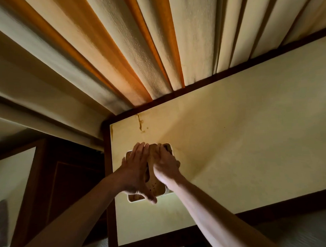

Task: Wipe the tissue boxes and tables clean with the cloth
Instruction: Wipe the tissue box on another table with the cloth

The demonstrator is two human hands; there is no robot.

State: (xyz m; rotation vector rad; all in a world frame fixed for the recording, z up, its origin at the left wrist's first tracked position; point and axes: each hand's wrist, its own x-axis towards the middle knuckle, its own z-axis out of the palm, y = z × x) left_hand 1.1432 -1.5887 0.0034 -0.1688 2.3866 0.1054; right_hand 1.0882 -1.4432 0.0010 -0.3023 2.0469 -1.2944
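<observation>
A tissue box point(157, 186) with a brown wooden lid and white sides stands near the left end of a cream-topped table point(242, 139). My left hand point(137, 172) lies across the lid and grips the box's left side, thumb at the near edge. My right hand point(164, 162) presses on the far right part of the lid, fingers curled over it. Brown specks mark the lid's near part. No cloth shows in either hand; the hands hide most of the lid. A brown stain streak point(140, 123) runs down the tabletop near its far left corner.
The table has a dark wood border point(109, 180). Cream and orange curtains point(137, 50) hang right behind its far edge. A second cream-topped, dark-framed piece point(10, 175) stands to the left, with a dark wooden panel point(72, 182) between them.
</observation>
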